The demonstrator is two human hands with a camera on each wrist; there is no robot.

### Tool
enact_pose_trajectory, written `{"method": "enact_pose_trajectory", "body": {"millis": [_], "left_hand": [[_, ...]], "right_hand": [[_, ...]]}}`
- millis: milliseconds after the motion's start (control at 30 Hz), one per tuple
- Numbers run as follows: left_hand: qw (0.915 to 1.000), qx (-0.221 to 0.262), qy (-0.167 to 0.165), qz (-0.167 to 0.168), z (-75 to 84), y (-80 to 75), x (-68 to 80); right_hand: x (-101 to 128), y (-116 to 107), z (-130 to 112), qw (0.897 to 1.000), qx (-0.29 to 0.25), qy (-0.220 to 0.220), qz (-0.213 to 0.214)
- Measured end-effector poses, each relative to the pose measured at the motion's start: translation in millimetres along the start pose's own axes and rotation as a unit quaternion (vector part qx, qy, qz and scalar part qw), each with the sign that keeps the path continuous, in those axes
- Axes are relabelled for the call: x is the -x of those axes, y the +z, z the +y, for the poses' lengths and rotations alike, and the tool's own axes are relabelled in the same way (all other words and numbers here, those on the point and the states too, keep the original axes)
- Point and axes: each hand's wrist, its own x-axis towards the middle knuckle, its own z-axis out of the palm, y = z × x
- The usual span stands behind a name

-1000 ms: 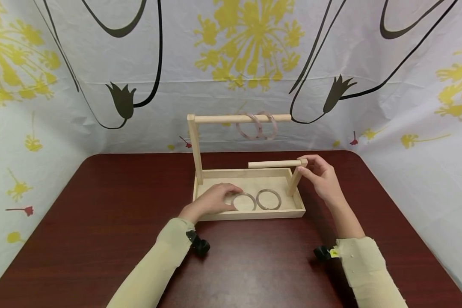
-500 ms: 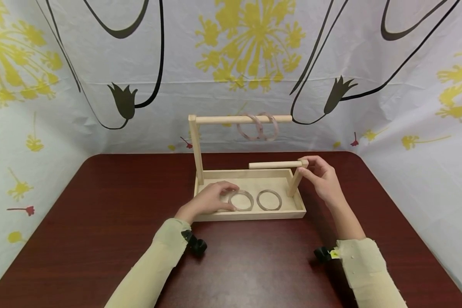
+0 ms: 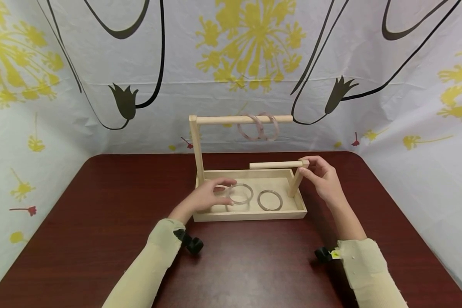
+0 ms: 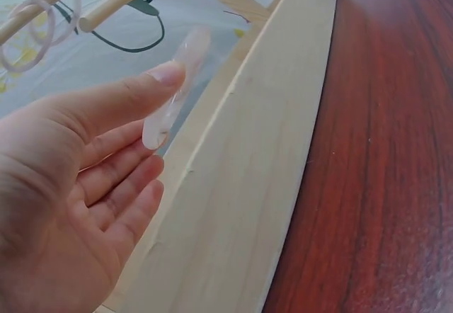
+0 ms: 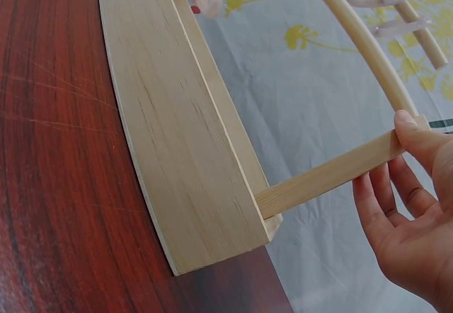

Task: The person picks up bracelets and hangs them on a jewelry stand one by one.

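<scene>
In the head view my left hand pinches a pale translucent bangle between thumb and fingers. That bangle is raised above the wooden tray and shows edge-on in the left wrist view, the thumb pressed on its near face. A second bangle lies flat on the tray floor, to the right. With my right hand I grip the top of the stand's short post, where the lower bar joins it. Nothing hangs on this lower bar.
A tall post at the tray's left end carries the upper bar, from which two pinkish bangles hang towards its free right end. The tray stands on a dark red-brown table, with a patterned cloth behind.
My left hand has taken hold of the left bangle in the tray, slid it slightly left and lifted it off the floor. The right hand has stayed on the post.
</scene>
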Motion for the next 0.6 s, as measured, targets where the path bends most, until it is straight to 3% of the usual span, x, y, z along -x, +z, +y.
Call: {"method": "enact_pose_trajectory", "body": {"millis": [233,600], "left_hand": [[0.9979,0.058,0.026,0.009,3.1,-4.8,2.4],[0.9941,0.095,0.046,0.024,10.3,-10.5,6.7]], "right_hand": [[0.9,-0.3,-0.4,1.0,-0.006,0.0,-0.001],[1.0,-0.4,-1.0,1.0,0.007,0.003,0.001]]}}
